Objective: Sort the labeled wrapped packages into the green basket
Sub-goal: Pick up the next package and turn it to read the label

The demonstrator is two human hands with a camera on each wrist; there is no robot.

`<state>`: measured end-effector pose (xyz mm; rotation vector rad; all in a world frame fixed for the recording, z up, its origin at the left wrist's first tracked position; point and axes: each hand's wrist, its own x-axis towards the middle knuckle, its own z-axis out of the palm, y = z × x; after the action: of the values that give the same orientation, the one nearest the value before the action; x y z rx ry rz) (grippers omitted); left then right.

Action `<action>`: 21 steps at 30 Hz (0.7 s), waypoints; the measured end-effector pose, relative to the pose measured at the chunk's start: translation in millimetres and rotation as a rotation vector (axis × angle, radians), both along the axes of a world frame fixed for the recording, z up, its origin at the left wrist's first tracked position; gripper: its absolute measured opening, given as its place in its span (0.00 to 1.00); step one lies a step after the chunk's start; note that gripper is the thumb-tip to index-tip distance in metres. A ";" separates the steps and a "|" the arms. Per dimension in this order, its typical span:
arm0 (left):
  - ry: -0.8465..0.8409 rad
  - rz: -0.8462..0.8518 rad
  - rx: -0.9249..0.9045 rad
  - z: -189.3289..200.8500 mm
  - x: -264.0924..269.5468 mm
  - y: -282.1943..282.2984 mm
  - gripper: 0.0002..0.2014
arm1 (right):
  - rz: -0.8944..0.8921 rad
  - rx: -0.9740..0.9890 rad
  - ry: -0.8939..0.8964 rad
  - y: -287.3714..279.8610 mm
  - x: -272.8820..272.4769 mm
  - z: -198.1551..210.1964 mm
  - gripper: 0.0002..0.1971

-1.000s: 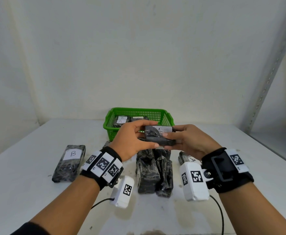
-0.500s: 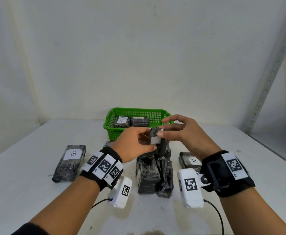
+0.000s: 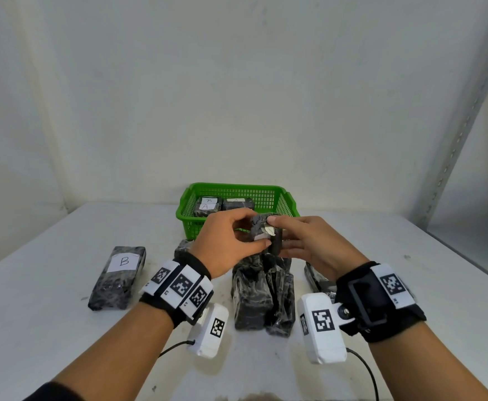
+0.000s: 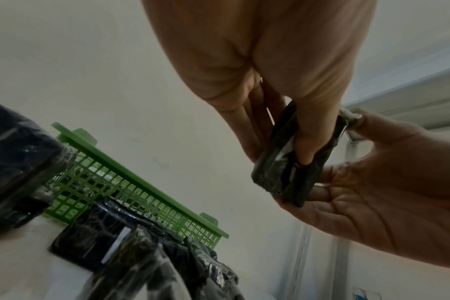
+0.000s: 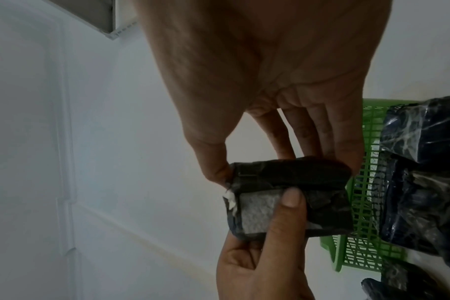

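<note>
Both hands hold one small black wrapped package (image 3: 269, 237) just in front of the green basket (image 3: 266, 195). My left hand (image 3: 231, 238) grips it from the left, thumb on its white label (image 5: 257, 213). My right hand (image 3: 300, 241) pinches its top edge, where the label's corner (image 3: 269, 230) is lifted, and its other fingers lie behind the package (image 4: 290, 162). Two labeled packages (image 3: 208, 205) lie inside the basket. A package marked B (image 3: 118, 277) lies on the table at the left.
A stack of black wrapped packages (image 3: 261, 296) sits on the white table (image 3: 49, 328) under my hands, and another package (image 3: 315, 277) lies partly hidden by my right wrist. A wall stands behind the basket; a metal shelf upright (image 3: 454, 146) rises at the right.
The package has been turned from lying flat to standing on end. My right hand moved from its right end to pinching its top edge at the label.
</note>
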<state>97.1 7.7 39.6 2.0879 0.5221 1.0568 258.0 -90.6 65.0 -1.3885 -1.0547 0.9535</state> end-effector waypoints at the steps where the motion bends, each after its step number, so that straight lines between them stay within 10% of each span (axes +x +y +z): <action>1: -0.005 0.004 0.008 0.4 0.4 -0.9 0.18 | 0.006 -0.017 0.003 0.3 -0.6 0.0 0.15; 21: -0.049 0.005 0.083 3.3 1.2 -2.2 0.19 | 0.048 -0.050 0.026 -0.2 1.9 1.4 0.13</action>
<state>98.3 5.5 42.9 2.1276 0.4663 1.1471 259.8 -90.7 66.4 -1.3935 -1.0545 1.0364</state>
